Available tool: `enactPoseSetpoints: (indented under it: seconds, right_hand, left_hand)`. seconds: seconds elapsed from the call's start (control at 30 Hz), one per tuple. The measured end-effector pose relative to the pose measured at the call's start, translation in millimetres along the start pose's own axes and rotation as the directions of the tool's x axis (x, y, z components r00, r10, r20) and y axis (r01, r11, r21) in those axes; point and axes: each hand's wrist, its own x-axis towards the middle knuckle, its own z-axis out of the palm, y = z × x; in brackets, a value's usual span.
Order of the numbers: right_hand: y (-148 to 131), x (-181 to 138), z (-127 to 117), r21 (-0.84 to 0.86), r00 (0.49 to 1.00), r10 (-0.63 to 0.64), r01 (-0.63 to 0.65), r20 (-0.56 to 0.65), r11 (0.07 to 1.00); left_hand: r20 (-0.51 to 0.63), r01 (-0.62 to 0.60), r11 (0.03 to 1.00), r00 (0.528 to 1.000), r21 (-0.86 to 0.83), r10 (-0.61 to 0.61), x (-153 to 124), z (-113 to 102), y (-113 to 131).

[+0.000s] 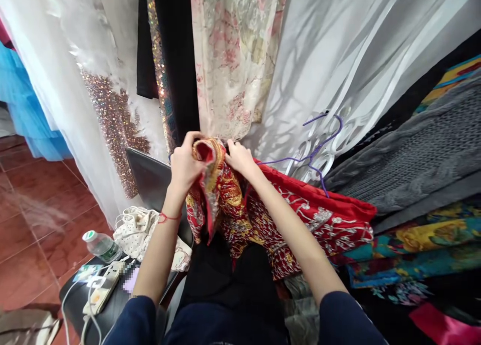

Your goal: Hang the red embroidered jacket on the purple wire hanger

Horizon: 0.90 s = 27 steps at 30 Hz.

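Note:
A red garment [232,197] with dense gold embroidery hangs between my two hands, above my lap. My left hand [184,163] is closed round its rolled upper edge, where the red lining shows. On the other side, my right hand [239,157] pinches the same garment near its top; some fingertips are hidden behind the cloth. A second red piece of clothing [319,212], embroidered in silver and gold, lies to the right beneath my right forearm. Touching its red top band is a purple hanger [311,158], whose left end runs behind my right arm.
White hangers [325,157] cluster behind the purple one. Fabrics hang ahead, including a floral cloth [229,59] and white cloth [319,34]. At lower left are a chair back [148,177], a bottle [103,247], a spotted cloth bag [137,229] and a power strip [102,287] with cables.

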Motion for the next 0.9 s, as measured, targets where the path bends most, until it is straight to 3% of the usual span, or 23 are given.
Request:
enactPoseSetpoints:
  seconds: [0.07, 0.13, 0.2, 0.27, 0.37, 0.5, 0.57, 0.63, 0.73, 0.83, 0.9]
  right_hand:
    - [1.9, -5.6, 2.6, -0.016, 0.997, 0.024, -0.023, 0.068, 1.0]
    - [5.9, -13.0, 4.4, 0.014, 0.996, -0.021, 0.02, 0.083, 1.0]
    - [12.3, -20.5, 3.7, 0.059, 0.99, -0.101, 0.096, 0.099, 0.994]
    - [18.8, -27.0, -0.5, 0.149, 0.966, -0.216, 0.195, 0.141, 0.969]
    - [22.5, -35.2, -13.2, 0.403, 0.875, -0.422, 0.307, 0.237, 0.862]
    - [12.9, -51.2, -36.1, 0.686, 0.701, -0.611, 0.24, 0.367, 0.687]
    - [6.7, -60.0, -43.0, 0.73, 0.662, -0.639, 0.199, 0.391, 0.653]
    - [3.3, -64.9, -42.7, 0.71, 0.698, -0.628, 0.243, 0.345, 0.661]
    - [6.2, -60.3, -31.8, 0.573, 0.839, -0.515, 0.338, 0.175, 0.747]
    - [15.2, -46.7, -21.5, 0.424, 0.968, -0.245, 0.203, 0.046, 0.883]
    - [19.1, -38.8, -19.6, 0.377, 0.979, -0.186, 0.143, 0.08, 0.915]
  left_hand:
    - [0.171, -0.05, 0.987, 0.985, 0.151, 0.024, 5.2, 4.2, 8.6]
    - [0.25, -0.064, 0.963, 0.968, 0.263, -0.004, 13.8, 9.3, 8.8]
    - [0.197, -0.003, 0.94, 0.978, 0.34, -0.068, 26.7, 11.9, 2.7]
    - [0.062, 0.099, 0.911, 0.989, 0.401, -0.135, 43.1, 11.0, -5.5]
    - [-0.126, 0.243, 0.835, 0.97, 0.493, -0.208, 70.7, 6.6, -14.0]
    - [-0.164, 0.306, 0.755, 0.952, 0.58, -0.26, 100.5, 5.1, -16.2]
    - [-0.169, 0.312, 0.744, 0.949, 0.59, -0.264, 107.4, 8.8, -15.3]
    - [-0.165, 0.315, 0.734, 0.948, 0.602, -0.272, 107.4, 16.0, -13.0]
    - [-0.076, 0.255, 0.744, 0.961, 0.618, -0.266, 96.1, 31.0, -5.7]
    - [0.051, 0.154, 0.775, 0.971, 0.613, -0.233, 81.3, 44.4, 3.0]
    - [0.092, 0.122, 0.784, 0.971, 0.609, -0.222, 76.3, 50.0, 6.6]
